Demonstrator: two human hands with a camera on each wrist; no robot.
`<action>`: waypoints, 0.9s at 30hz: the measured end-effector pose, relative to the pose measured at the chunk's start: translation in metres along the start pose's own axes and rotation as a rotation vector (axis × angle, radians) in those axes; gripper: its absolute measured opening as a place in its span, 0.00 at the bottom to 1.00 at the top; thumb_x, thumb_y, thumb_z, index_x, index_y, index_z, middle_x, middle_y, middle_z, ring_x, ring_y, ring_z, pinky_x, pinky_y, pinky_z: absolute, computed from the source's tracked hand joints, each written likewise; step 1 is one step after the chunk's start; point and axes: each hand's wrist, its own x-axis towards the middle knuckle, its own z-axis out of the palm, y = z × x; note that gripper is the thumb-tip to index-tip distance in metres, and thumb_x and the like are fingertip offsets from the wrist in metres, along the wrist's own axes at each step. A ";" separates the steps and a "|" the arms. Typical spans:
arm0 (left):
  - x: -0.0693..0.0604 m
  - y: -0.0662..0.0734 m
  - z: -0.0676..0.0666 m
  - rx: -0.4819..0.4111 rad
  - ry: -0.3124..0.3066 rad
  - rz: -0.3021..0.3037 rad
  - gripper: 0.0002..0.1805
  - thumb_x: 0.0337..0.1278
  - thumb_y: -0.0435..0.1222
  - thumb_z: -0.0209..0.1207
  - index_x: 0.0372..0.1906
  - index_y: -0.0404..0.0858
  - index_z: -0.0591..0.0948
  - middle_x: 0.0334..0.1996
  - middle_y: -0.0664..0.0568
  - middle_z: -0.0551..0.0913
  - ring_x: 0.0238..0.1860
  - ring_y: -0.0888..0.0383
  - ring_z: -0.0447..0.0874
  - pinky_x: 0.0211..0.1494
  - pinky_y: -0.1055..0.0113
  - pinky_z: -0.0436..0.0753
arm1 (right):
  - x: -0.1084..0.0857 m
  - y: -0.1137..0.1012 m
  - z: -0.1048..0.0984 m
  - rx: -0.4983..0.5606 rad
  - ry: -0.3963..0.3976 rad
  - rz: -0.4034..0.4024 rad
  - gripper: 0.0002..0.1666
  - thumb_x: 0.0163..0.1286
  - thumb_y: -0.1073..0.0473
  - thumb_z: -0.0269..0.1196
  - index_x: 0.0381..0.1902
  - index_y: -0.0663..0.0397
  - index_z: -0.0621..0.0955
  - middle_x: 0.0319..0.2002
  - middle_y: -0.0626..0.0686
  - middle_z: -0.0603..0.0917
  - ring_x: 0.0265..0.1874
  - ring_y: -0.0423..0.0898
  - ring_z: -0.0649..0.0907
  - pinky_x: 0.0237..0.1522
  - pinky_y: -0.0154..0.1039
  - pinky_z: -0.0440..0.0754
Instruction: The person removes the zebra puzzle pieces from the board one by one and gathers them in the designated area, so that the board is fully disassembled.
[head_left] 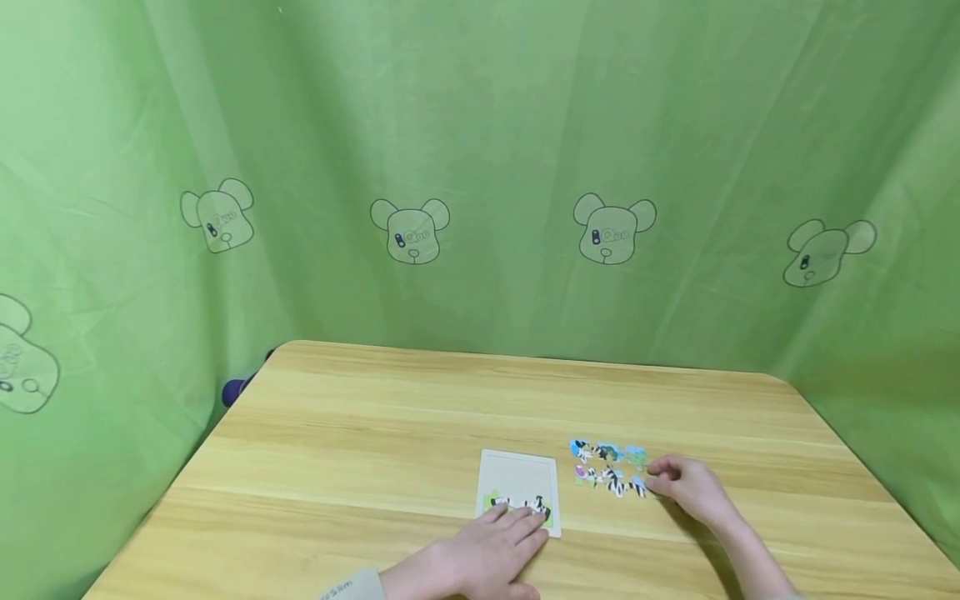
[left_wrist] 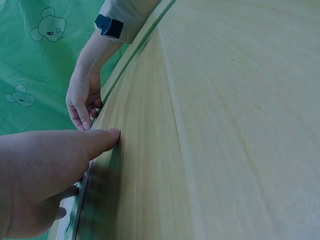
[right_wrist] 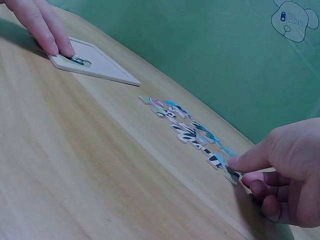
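My left grip [head_left: 498, 552] lies flat with the fingers stretched out over the near end of a pale puzzle tray [head_left: 521, 477], holding nothing between them; the thumb is spread away to the side. The tray lies on the wooden desk [head_left: 360, 442] in front of me, and beneath and just beyond my fingertips a few fitted pieces [head_left: 536, 504] show green with black and white. The far part of the tray shows its bare pale bottom inside a raised rim.

To the right of the tray, near it but apart, loose puzzle pieces [head_left: 613, 482] lie flat on the desk in two rough rows, the far one mostly blue and green, the near one mostly zebra stripes with a spot of pink at its left end.

My right grip [head_left: 693, 487] is at the right end of those rows, the gap between thumb and fingers narrow. It touches a dark end piece [right_wrist: 231, 176]; whether I have it pinched, I cannot tell.

A pale sleeve [head_left: 360, 586] with lettering covers my left wrist, and a small black box [left_wrist: 109, 26] sits at my right cuff. Behind the desk hangs a green curtain [head_left: 487, 108] printed with animal heads [head_left: 412, 235].
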 end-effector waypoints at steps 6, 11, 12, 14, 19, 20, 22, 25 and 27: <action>0.000 -0.001 0.000 -0.007 0.010 0.006 0.40 0.59 0.65 0.37 0.71 0.46 0.58 0.71 0.55 0.52 0.70 0.59 0.50 0.70 0.61 0.55 | -0.001 0.000 0.000 0.002 0.011 0.012 0.18 0.57 0.58 0.66 0.41 0.67 0.80 0.31 0.51 0.80 0.33 0.45 0.77 0.36 0.40 0.75; -0.001 -0.001 0.001 -0.016 0.035 0.016 0.40 0.60 0.64 0.37 0.71 0.46 0.58 0.71 0.54 0.53 0.70 0.58 0.50 0.69 0.60 0.56 | -0.002 -0.002 -0.001 0.071 -0.002 0.039 0.18 0.58 0.59 0.65 0.42 0.68 0.78 0.32 0.52 0.79 0.30 0.45 0.76 0.28 0.35 0.77; -0.001 -0.001 0.001 -0.019 0.043 0.020 0.40 0.60 0.64 0.37 0.71 0.45 0.58 0.71 0.53 0.53 0.70 0.58 0.51 0.69 0.60 0.56 | -0.003 -0.002 -0.001 0.088 -0.004 0.049 0.19 0.58 0.59 0.65 0.42 0.68 0.78 0.32 0.52 0.79 0.30 0.45 0.76 0.27 0.34 0.77; -0.002 -0.002 0.002 -0.029 0.058 0.023 0.40 0.60 0.64 0.38 0.71 0.45 0.58 0.71 0.52 0.53 0.70 0.57 0.51 0.69 0.60 0.56 | -0.003 -0.006 -0.001 0.122 -0.009 0.067 0.19 0.58 0.59 0.65 0.44 0.68 0.77 0.33 0.53 0.79 0.29 0.45 0.77 0.26 0.34 0.78; -0.006 -0.005 0.003 -0.078 0.076 0.012 0.40 0.60 0.63 0.40 0.71 0.43 0.58 0.71 0.50 0.54 0.70 0.55 0.50 0.69 0.57 0.56 | -0.001 -0.019 -0.001 0.126 -0.008 0.032 0.23 0.59 0.58 0.64 0.47 0.69 0.76 0.35 0.53 0.80 0.30 0.45 0.77 0.26 0.34 0.78; -0.007 -0.006 0.002 -0.089 0.079 0.007 0.40 0.60 0.63 0.41 0.70 0.43 0.58 0.71 0.50 0.54 0.70 0.55 0.50 0.69 0.57 0.56 | 0.000 -0.022 0.000 0.122 -0.004 0.021 0.23 0.59 0.58 0.64 0.48 0.69 0.76 0.35 0.53 0.80 0.31 0.45 0.77 0.26 0.34 0.78; -0.010 -0.009 0.002 -0.099 0.090 -0.003 0.40 0.60 0.62 0.43 0.70 0.43 0.59 0.71 0.49 0.54 0.70 0.54 0.51 0.69 0.56 0.56 | 0.002 -0.029 0.001 0.138 -0.006 0.008 0.23 0.60 0.59 0.64 0.49 0.69 0.76 0.35 0.53 0.80 0.31 0.45 0.77 0.27 0.34 0.78; -0.014 -0.012 0.002 -0.108 0.103 -0.022 0.39 0.60 0.61 0.44 0.70 0.42 0.60 0.70 0.49 0.55 0.70 0.54 0.52 0.69 0.56 0.57 | 0.002 -0.041 0.005 0.175 -0.017 -0.002 0.23 0.60 0.60 0.64 0.49 0.69 0.76 0.35 0.53 0.80 0.31 0.46 0.78 0.27 0.34 0.78; -0.018 -0.014 0.001 -0.121 0.111 -0.035 0.38 0.60 0.61 0.44 0.69 0.42 0.60 0.70 0.49 0.56 0.70 0.53 0.52 0.69 0.56 0.57 | 0.002 -0.049 0.008 0.199 -0.029 -0.008 0.23 0.60 0.60 0.64 0.49 0.69 0.76 0.35 0.53 0.80 0.31 0.46 0.78 0.29 0.34 0.78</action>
